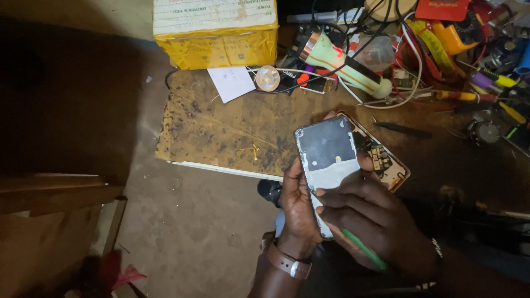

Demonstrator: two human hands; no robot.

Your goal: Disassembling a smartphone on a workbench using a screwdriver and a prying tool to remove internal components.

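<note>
STEP: you are prying the phone's back panel (327, 152) off its frame (386, 165), just right | GRIP: left hand (298, 207) grasps panel; right hand (367, 215) clenches green pry tool (364, 249) | NEXT: likely careful leverage along the seam.

My small electronics repair bench

I work at a stained, scarred wooden board (221, 127) on a bare floor, with a heap of tangled wires (386, 49), screwdrivers (469, 96), a torch (345, 63) and loose parts along the back edge. 1 opened phone (331, 160), its circuit board exposed, sits in my hands.
</note>
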